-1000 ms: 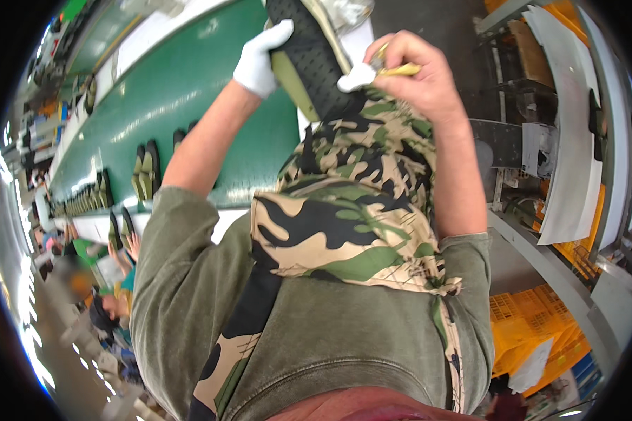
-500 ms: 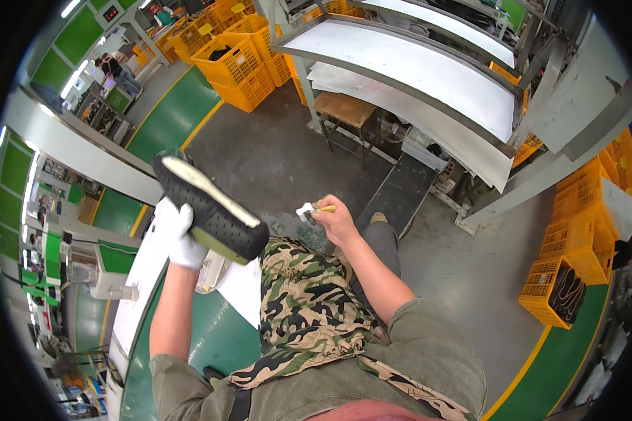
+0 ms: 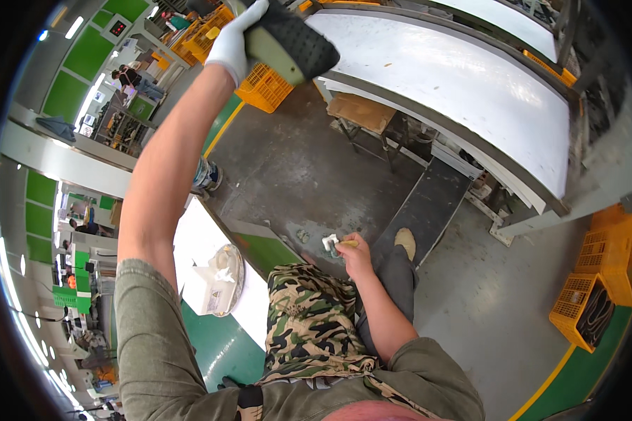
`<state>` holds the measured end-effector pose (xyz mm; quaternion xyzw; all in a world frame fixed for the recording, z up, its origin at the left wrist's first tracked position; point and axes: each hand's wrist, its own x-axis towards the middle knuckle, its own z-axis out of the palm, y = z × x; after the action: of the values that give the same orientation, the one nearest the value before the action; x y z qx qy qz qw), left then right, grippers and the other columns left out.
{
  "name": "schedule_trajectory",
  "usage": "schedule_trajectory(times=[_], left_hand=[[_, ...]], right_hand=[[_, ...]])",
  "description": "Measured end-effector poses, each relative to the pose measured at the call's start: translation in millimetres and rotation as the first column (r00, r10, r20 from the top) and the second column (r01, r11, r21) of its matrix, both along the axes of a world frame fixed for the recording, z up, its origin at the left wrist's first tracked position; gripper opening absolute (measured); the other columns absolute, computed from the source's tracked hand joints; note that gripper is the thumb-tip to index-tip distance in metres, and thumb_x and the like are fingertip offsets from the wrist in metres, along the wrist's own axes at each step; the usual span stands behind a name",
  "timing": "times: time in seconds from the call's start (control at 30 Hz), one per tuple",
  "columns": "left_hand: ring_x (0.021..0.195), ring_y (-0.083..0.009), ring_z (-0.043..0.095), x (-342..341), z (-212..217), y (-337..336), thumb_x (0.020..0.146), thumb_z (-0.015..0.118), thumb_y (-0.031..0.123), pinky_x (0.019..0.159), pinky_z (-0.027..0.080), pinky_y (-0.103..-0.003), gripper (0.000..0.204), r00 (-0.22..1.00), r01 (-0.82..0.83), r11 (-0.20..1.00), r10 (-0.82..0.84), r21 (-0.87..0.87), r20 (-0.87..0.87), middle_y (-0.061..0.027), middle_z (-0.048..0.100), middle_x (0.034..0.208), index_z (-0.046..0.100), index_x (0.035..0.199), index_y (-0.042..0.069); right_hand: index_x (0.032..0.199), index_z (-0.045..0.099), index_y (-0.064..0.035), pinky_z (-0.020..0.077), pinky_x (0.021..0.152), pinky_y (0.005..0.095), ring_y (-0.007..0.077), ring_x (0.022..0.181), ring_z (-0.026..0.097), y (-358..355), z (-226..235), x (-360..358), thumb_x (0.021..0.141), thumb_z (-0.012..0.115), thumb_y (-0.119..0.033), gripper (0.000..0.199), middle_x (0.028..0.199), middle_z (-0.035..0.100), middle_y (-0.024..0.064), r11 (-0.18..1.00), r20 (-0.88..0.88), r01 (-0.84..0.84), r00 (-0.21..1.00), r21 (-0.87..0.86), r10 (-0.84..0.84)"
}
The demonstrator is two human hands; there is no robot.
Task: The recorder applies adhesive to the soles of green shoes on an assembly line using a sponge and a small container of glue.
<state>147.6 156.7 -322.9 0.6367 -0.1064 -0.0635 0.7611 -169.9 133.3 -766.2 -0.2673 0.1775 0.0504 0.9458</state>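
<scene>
Gloved left hand (image 3: 233, 45) has its fingers around a shoe (image 3: 295, 42) up at 12 o'clock, long axis running 10-to-4, lower end aimed at 4, black dotted face, olive side, kinda blurry. Bare right hand (image 3: 356, 257), around 5, pinches a yellow-handled tool (image 3: 333, 243) with a white tip.

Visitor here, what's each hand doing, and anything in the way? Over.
Gloved left hand holding shoe, dotted side showing. Bare right hand gripping white-tipped tool. Shelf behind shoe in view; nothing seen blocking hands.
</scene>
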Motion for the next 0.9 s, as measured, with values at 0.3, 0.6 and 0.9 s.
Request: schedule_trajectory(times=[0.3, 0.6, 0.9], left_hand=[[0.09, -0.0269, 0.07, 112.7, -31.3, -43.8, 0.085, 0.076, 0.043, 0.088, 0.056, -0.042, 0.042, 0.988, 0.115, 0.988, -0.103, 0.101, -0.112, -0.0107, 0.073, 0.101, 0.069, 0.105, 0.007], [0.076, -0.0156, 0.066, 191.6, -68.6, -15.2, 0.094, 0.068, 0.032, 0.067, 0.053, -0.032, 0.033, 0.969, 0.156, 0.935, -0.207, 0.317, 0.136, -0.0038, 0.071, 0.092, 0.07, 0.11, 0.004], [0.103, -0.0242, 0.068, -124.1, -58.0, 119.8, 0.094, 0.065, 0.034, 0.093, 0.052, -0.036, 0.036, 0.73, -0.23, 0.514, -0.47, 0.826, 0.496, -0.0094, 0.071, 0.112, 0.067, 0.116, 0.005]], right_hand=[[0.088, 0.052, -0.007, 0.0489, 0.078, 0.0288, 0.0159, 0.085, 0.061, 4.3, 4.4, 6.1, 0.082, 0.068, 0.006, 0.022, 0.098, 0.063, 0.0086, 0.988, 0.01, -0.02, 1.0, 0.152, 0.019], [0.089, 0.053, -0.0069, 0.048, 0.084, 0.0304, 0.0181, 0.093, 0.06, 16.3, 6.2, 1.6, 0.08, 0.068, 0.008, 0.023, 0.105, 0.063, 0.01, 0.991, 0.017, -0.042, 0.999, 0.126, 0.04], [0.098, 0.055, -0.0099, 0.0489, 0.059, 0.0284, 0.0137, 0.07, 0.057, 6.0, -14.7, 6.2, 0.086, 0.061, 0.003, 0.019, 0.084, 0.056, 0.0016, 0.99, -0.059, 0.014, 0.998, -0.14, -0.022]])
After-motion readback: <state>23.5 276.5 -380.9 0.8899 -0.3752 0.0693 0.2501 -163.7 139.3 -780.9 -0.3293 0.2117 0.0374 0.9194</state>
